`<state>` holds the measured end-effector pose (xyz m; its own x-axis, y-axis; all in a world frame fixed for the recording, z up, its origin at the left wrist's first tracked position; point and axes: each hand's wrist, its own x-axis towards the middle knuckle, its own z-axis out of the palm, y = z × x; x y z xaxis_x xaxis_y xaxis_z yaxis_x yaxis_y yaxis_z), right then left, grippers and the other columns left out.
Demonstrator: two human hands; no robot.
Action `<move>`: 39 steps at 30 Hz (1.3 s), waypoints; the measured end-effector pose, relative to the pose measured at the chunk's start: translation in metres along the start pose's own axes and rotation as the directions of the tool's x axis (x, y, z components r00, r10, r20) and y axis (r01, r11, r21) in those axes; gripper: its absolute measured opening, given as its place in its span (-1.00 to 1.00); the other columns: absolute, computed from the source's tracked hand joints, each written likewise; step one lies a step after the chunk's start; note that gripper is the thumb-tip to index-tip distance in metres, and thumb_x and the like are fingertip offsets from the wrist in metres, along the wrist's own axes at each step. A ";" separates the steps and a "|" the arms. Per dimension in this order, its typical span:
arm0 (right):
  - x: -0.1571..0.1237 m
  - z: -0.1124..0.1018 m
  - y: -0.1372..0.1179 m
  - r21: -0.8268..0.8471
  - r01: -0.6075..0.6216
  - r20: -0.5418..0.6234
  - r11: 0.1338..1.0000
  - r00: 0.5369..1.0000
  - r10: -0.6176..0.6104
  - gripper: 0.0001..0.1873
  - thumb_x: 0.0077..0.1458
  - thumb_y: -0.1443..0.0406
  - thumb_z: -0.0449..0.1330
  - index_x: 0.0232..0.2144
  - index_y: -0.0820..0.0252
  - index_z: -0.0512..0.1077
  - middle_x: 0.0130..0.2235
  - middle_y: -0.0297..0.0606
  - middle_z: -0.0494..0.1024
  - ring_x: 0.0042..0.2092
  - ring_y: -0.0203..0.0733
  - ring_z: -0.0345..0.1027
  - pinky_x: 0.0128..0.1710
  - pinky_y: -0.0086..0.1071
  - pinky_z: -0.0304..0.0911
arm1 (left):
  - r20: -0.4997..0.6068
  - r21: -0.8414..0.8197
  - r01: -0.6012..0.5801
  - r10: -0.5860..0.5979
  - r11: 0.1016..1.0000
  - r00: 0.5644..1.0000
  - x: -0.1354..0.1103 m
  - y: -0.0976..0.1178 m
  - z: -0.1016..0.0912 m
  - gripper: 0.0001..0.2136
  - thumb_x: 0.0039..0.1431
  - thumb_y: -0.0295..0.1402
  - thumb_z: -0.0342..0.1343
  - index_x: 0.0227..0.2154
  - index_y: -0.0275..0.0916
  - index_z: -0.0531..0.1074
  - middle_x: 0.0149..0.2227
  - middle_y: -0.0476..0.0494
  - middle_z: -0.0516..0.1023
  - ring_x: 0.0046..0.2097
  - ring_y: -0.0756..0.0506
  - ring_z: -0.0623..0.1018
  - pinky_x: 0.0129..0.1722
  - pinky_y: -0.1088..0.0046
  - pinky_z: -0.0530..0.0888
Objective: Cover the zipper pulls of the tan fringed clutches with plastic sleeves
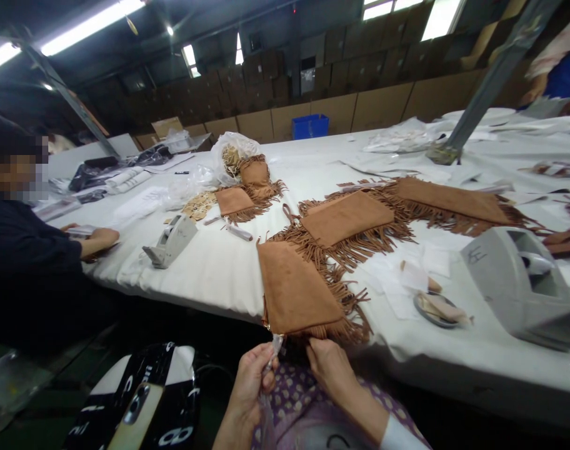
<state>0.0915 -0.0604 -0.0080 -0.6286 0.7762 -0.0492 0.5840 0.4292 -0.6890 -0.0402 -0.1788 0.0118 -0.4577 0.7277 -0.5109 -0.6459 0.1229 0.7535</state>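
Note:
My left hand (250,378) is closed in a pinch on a small clear plastic piece (276,344) just below the table edge. My right hand (329,369) is beside it, fingers curled at the lower fringe of a brown suede fringed bag (297,290) that lies on the white table (210,269) and hangs over its near edge. What the right fingers grip is hidden. Two more brown fringed bags (345,215) (454,200) lie in a row behind it.
A grey tape dispenser (524,284) stands at the right, another (172,240) at the left. A small dish (437,308) sits near white paper slips. More fringed bags (247,187) and a plastic sack lie further back. A person in dark clothes (27,262) works at the left.

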 end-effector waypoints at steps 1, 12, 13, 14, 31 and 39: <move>-0.005 -0.003 0.002 -0.052 -0.003 0.003 0.999 1.000 0.004 -0.74 0.10 0.34 0.02 -0.56 0.21 0.42 -0.53 -0.17 0.50 -0.47 -0.19 0.37 -0.44 -0.41 0.08 | -0.031 0.059 -0.047 0.049 0.997 0.998 -0.001 -0.001 0.001 -0.65 -0.16 -0.13 0.34 -0.52 -0.33 0.41 -0.64 0.08 0.39 -0.73 0.21 0.13 -0.73 0.66 0.00; -0.019 -0.003 -0.050 0.571 -0.099 0.145 0.815 0.989 0.019 -0.63 0.06 0.17 0.07 -0.66 0.25 0.42 -0.62 -0.33 0.38 -0.52 -0.28 0.21 -0.52 -0.46 0.03 | -0.100 0.706 -0.334 0.555 0.625 0.826 -0.022 -0.003 0.012 -0.65 0.09 -0.03 0.09 -0.35 -0.24 0.53 -0.40 -0.15 0.60 -0.33 -0.12 0.54 -0.31 0.46 0.42; -0.017 0.000 -0.053 0.605 -0.117 0.157 0.788 0.987 0.026 -0.63 0.05 0.16 0.08 -0.65 0.26 0.43 -0.62 -0.33 0.37 -0.53 -0.30 0.19 -0.52 -0.46 0.03 | -0.094 0.727 -0.330 0.564 0.602 0.821 -0.023 -0.004 0.012 -0.66 0.11 -0.04 0.07 -0.33 -0.23 0.53 -0.35 -0.16 0.61 -0.29 -0.13 0.55 -0.27 0.44 0.42; -0.014 0.003 -0.054 0.635 -0.140 0.172 0.759 0.984 0.038 -0.64 0.03 0.15 0.10 -0.64 0.26 0.44 -0.62 -0.33 0.37 -0.54 -0.31 0.17 -0.53 -0.46 0.03 | -0.091 0.738 -0.326 0.566 0.591 0.820 -0.023 -0.006 0.012 -0.67 0.13 -0.06 0.06 -0.32 -0.22 0.52 -0.32 -0.18 0.61 -0.27 -0.14 0.56 -0.24 0.43 0.42; -0.001 0.019 -0.054 0.863 -0.380 0.420 0.332 0.906 -0.054 -0.49 -0.11 -0.09 0.28 -0.58 0.27 0.38 -0.68 -0.44 0.32 -0.64 -0.43 0.11 -0.62 -0.53 -0.03 | 0.075 0.057 -0.036 0.031 0.998 0.997 -0.012 -0.007 0.012 -0.61 -0.01 -0.06 0.24 -0.61 -0.31 0.34 -0.77 0.13 0.22 -0.74 0.17 0.12 -0.71 0.65 0.00; 0.002 0.023 -0.049 0.869 -0.454 0.480 0.196 0.871 -0.110 -0.48 -0.06 -0.11 0.23 -0.49 0.29 0.43 -0.68 -0.40 0.33 -0.63 -0.38 0.16 -0.60 -0.50 0.02 | 0.065 -0.001 0.010 -0.010 1.000 0.998 -0.004 -0.010 0.005 -0.56 -0.01 0.02 0.21 -0.53 -0.36 0.45 -0.67 -0.05 0.42 -0.65 0.09 0.35 -0.63 0.61 0.23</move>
<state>0.0502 -0.0907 0.0093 -0.8578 0.4070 -0.3140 -0.0463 -0.6695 -0.7414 -0.0290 -0.1801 0.0081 -0.4104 0.7690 -0.4901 -0.6508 0.1294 0.7481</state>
